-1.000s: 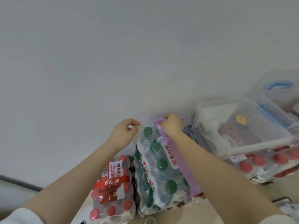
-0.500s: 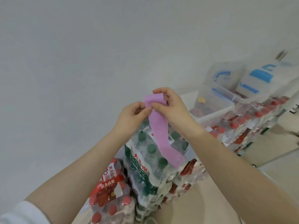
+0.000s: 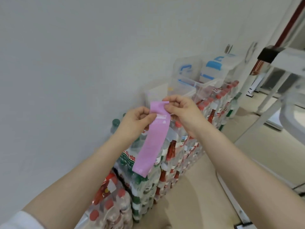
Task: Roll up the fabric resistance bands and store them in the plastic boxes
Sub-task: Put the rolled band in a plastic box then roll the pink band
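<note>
Your left hand (image 3: pixel 137 120) and right hand (image 3: pixel 183 111) pinch the top end of the flat lilac fabric resistance band (image 3: pixel 152 138), which hangs toward 7 o'clock over the shrink-wrapped packs of water bottles (image 3: pixel 132 187). Start the roll here: fold the top edge tightly, keep both side edges aligned, and wind downward evenly. The clear plastic boxes (image 3: pixel 186 90) wait beyond, at 1 o'clock.
</note>
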Available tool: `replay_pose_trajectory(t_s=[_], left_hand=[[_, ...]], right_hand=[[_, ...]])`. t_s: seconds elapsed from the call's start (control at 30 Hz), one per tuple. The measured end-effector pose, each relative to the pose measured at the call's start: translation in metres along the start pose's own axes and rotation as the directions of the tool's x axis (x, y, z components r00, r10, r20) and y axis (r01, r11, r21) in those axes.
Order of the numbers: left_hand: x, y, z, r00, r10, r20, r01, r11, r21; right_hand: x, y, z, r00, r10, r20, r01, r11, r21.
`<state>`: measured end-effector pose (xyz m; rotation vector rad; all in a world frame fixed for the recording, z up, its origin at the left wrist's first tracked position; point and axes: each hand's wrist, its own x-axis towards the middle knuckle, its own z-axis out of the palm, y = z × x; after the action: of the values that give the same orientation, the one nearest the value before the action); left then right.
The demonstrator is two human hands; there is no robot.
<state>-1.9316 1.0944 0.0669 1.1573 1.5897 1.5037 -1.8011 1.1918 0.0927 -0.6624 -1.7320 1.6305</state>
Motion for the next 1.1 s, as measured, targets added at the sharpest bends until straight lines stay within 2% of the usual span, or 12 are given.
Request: replay_pose_trajectory(t_s=[0.17, 0.3, 0.5, 0.67, 0.8, 1.0, 1.1], left_hand=[[-0.019, -0.02, 0.019, 0.994, -0.1, 0.054, 0.101, 0.995, -0.021], [-0.025, -0.026, 0.037, 0.991, -0.133, 0.013, 0.132, 0.988, 0.077], [-0.039, -0.028, 0.076, 0.983, -0.156, -0.092, 0.165, 0.981, 0.099], [-0.047, -0.019, 0.104, 0.984, -0.122, -0.132, 0.135, 0.986, 0.095], [-0.053, -0.01, 0.12, 0.993, -0.083, -0.086, 0.092, 0.989, 0.115], [-0.061, 0.007, 0.141, 0.997, 0.011, -0.075, -0.006, 0.998, 0.055], [-0.064, 0.01, 0.153, 0.996, 0.041, -0.077, -0.033, 0.994, 0.104]], right_hand=[[-0.022, 0.027, -0.015, 0.998, 0.061, -0.01, -0.062, 0.984, -0.166], [-0.034, 0.043, -0.027, 0.992, 0.13, 0.005, -0.126, 0.967, -0.222], [-0.061, 0.051, -0.056, 0.986, 0.162, 0.023, -0.148, 0.944, -0.293], [-0.081, 0.053, -0.078, 0.996, 0.092, -0.016, -0.093, 0.957, -0.276], [-0.09, 0.045, -0.094, 0.999, 0.049, -0.017, -0.051, 0.975, -0.216], [-0.104, 0.028, -0.113, 0.997, -0.077, 0.017, 0.079, 0.958, -0.274], [-0.111, 0.022, -0.124, 0.994, -0.105, 0.038, 0.111, 0.94, -0.322]])
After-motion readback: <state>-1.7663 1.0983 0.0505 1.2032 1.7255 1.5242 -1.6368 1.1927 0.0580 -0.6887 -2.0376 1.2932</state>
